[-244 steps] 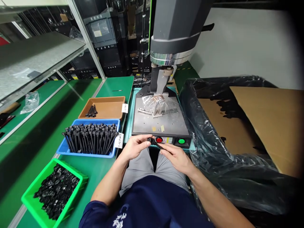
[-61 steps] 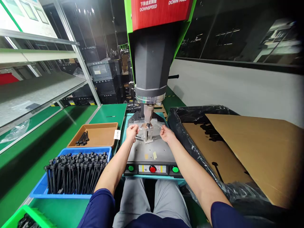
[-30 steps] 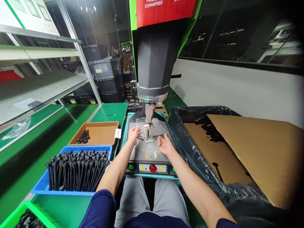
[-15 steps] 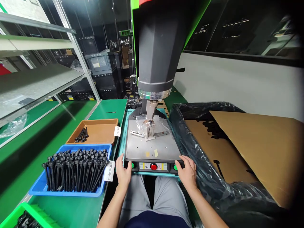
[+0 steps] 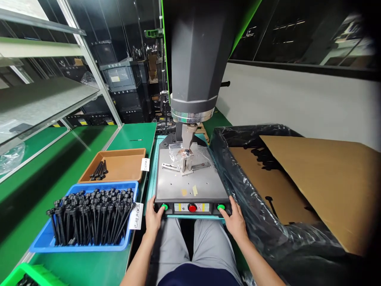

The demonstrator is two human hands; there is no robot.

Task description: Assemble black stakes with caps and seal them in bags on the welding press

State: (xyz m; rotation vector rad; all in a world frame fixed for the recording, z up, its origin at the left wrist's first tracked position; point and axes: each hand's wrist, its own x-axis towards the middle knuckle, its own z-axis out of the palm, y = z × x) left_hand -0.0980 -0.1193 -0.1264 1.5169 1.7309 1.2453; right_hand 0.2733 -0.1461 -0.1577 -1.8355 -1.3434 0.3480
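Note:
My left hand (image 5: 153,218) rests at the front left corner of the press base (image 5: 190,188), fingers along its side and thumb at the left green button (image 5: 164,207). At the opposite corner is my right hand (image 5: 235,220), thumb by the right green button (image 5: 221,207) and fingers stretched along the edge. Both hands are open and hold nothing. Between the buttons sits a red button (image 5: 192,207). The machine's horn (image 5: 188,137) points down onto a small metal fixture (image 5: 186,163) with clear plastic film around it. What lies under the horn tip is too small to tell.
To the left, a blue tray (image 5: 80,249) holds many black bolt-like parts (image 5: 92,216). Behind it is a brown tray (image 5: 125,163) with several more. A green bin (image 5: 38,270) stands near left. On the right is a plastic-lined box (image 5: 247,198) with cardboard (image 5: 324,174).
My right hand's fingers have shifted from over the base corner to its side edge. The left thumb has come onto its green button. The view has shifted slightly.

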